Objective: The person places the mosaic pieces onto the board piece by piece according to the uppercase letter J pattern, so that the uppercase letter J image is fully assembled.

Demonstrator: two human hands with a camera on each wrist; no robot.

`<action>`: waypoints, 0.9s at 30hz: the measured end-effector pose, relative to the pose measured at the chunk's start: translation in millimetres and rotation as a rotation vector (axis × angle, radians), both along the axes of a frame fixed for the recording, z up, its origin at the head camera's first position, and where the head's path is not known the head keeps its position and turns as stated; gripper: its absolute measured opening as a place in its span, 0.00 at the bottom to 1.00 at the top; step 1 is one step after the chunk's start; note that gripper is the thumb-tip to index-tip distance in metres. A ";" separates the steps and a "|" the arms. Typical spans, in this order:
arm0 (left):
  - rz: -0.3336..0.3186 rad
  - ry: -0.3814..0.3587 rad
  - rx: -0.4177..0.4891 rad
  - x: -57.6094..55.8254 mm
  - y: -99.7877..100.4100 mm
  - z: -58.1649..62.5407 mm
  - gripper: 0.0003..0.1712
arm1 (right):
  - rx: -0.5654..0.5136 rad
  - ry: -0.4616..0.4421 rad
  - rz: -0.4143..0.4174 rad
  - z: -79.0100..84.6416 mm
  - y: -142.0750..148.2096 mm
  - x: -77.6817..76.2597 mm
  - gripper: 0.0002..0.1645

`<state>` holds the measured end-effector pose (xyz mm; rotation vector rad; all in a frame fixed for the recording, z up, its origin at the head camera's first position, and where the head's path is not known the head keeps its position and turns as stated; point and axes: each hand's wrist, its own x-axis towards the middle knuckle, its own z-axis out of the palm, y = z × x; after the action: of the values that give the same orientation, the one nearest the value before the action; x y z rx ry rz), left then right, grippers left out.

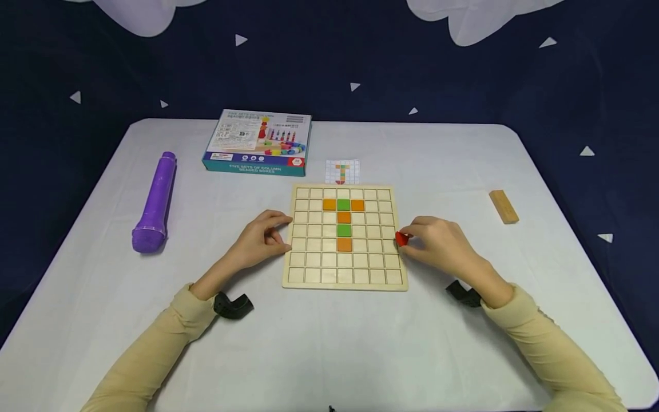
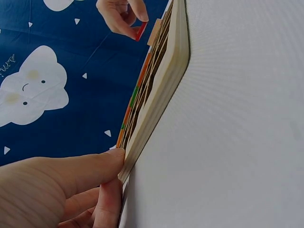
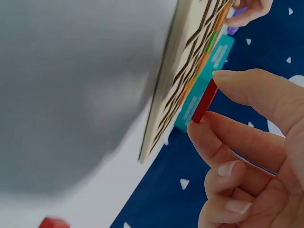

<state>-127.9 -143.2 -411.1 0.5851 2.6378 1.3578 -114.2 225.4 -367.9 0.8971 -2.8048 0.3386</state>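
Observation:
A wooden grid board [image 1: 314, 274] lies flat on the table, holding several orange and green square tiles in a T shape. Thumb and index finger of my left hand [image 1: 259, 237] touch the board's left edge, spread apart along it; in the left wrist view the thumb [image 2: 90, 170] meets the rim. Between thumb and fingertip, my right hand [image 1: 440, 243] pinches a thin red tile [image 3: 204, 101] just beyond the board's right edge. The tile's full outline is partly covered by the fingers. A small pattern card [image 1: 352, 171] lies behind the board.
A boxed bead set [image 1: 254, 143] lies at the back left, near a purple microphone-shaped object [image 1: 154, 206]. At the right rests a wooden block [image 1: 503, 206]. A blurred red thing [image 3: 54, 222] shows low in the right wrist view. Black straps are on both wrists.

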 end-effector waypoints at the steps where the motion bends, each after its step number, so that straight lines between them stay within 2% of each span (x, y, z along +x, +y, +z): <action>1: 0.000 -0.002 -0.001 -0.1 0.0 -0.2 0.32 | -0.007 0.008 0.011 0.2 -2.3 0.8 0.10; 7: 0.004 -0.012 -0.006 0.8 0.4 1.0 0.32 | -0.032 0.019 0.059 2.1 -15.2 4.8 0.06; 21: 0.008 -0.007 -0.002 1.3 -0.6 1.2 0.33 | -0.011 -0.056 0.121 5.7 -43.1 7.5 0.10; 27: 0.008 -0.007 -0.010 0.9 0.1 0.1 0.33 | -0.016 -0.035 0.156 4.6 -55.9 7.4 0.05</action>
<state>-127.0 -143.1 -411.0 0.5685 2.6425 1.3454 -106.8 169.5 -363.3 1.1195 -2.7662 0.4019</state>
